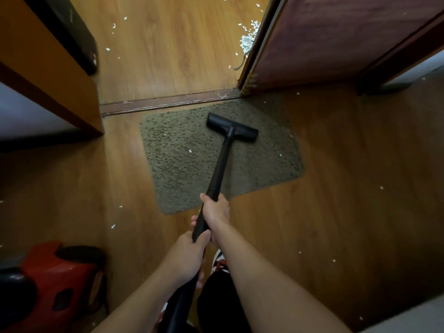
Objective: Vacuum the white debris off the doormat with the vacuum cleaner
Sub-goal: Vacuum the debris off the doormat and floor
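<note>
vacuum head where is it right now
In the head view the vacuum head rests on the doormat, far side and right of centre, just short of the door threshold.

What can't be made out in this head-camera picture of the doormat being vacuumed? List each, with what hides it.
Head view: doormat surface beneath the vacuum head, covered by it.
Head view: red appliance, cut by the left edge, dim.
Head view: white debris pile, partly behind the door.
Head view: tube, lower end past the bottom edge.
</note>
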`<action>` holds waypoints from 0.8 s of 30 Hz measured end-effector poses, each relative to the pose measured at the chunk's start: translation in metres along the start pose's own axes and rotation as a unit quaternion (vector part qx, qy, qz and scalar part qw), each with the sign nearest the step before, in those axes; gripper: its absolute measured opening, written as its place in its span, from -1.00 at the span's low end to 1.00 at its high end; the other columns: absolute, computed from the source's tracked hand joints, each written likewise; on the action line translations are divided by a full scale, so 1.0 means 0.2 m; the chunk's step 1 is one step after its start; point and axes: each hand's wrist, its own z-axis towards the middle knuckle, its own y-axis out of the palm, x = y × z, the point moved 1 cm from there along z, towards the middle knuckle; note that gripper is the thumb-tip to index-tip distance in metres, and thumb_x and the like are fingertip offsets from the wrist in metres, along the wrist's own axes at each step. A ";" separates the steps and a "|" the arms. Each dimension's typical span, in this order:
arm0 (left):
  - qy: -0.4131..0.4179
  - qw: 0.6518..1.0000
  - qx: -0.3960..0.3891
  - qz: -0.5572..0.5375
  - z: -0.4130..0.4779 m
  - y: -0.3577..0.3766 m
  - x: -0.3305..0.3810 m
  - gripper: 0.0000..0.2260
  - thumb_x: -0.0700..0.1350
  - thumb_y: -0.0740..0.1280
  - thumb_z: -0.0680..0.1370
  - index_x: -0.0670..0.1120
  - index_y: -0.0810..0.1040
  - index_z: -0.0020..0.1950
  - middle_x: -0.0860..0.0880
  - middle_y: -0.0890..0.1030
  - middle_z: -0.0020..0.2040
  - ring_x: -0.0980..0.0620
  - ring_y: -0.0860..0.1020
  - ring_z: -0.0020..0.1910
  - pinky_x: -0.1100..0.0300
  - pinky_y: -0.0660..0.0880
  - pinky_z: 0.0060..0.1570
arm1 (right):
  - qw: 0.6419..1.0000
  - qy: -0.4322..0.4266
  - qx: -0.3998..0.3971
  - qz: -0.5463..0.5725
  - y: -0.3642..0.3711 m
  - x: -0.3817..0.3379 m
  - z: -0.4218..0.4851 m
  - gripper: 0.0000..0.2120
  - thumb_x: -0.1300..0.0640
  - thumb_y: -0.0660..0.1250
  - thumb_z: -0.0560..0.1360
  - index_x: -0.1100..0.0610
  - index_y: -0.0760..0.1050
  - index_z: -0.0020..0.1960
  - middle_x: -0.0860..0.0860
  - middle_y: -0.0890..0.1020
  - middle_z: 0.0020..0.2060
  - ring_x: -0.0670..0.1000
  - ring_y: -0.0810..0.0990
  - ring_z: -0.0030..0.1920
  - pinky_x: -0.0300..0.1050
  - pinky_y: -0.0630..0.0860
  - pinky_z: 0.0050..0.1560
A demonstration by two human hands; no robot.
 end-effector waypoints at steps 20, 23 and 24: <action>-0.066 0.991 0.102 -0.049 -0.30 -0.31 -0.87 -0.83 0.16 0.14 0.64 0.19 0.30 0.20 -0.07 0.61 -0.16 0.02 0.58 -0.42 0.21 0.47 -0.38 | 0.999 0.014 -0.050 -0.008 0.46 0.76 -0.41 -0.67 -0.01 0.29 0.66 -0.04 0.34 0.39 0.15 0.64 -0.08 -0.01 0.63 -0.45 -0.11 0.63 -0.40; -0.062 0.995 0.064 -0.051 -0.24 -0.32 -0.82 -0.75 0.16 0.15 0.63 0.06 0.36 0.22 -0.14 0.57 -0.26 0.01 0.50 -0.56 0.18 0.44 -0.51 | 0.999 0.002 -0.042 0.008 0.46 0.69 -0.36 -0.71 0.02 0.30 0.65 0.01 0.39 0.35 0.14 0.58 -0.20 0.02 0.60 -0.47 -0.14 0.55 -0.44; -0.055 0.996 0.055 -0.050 -0.22 -0.31 -0.80 -0.72 0.15 0.15 0.64 0.01 0.39 0.23 -0.13 0.55 -0.32 0.01 0.48 -0.58 0.18 0.44 -0.53 | 0.999 -0.001 -0.040 0.010 0.46 0.66 -0.34 -0.72 0.02 0.30 0.65 0.01 0.40 0.34 0.14 0.57 -0.20 0.02 0.60 -0.47 -0.13 0.55 -0.44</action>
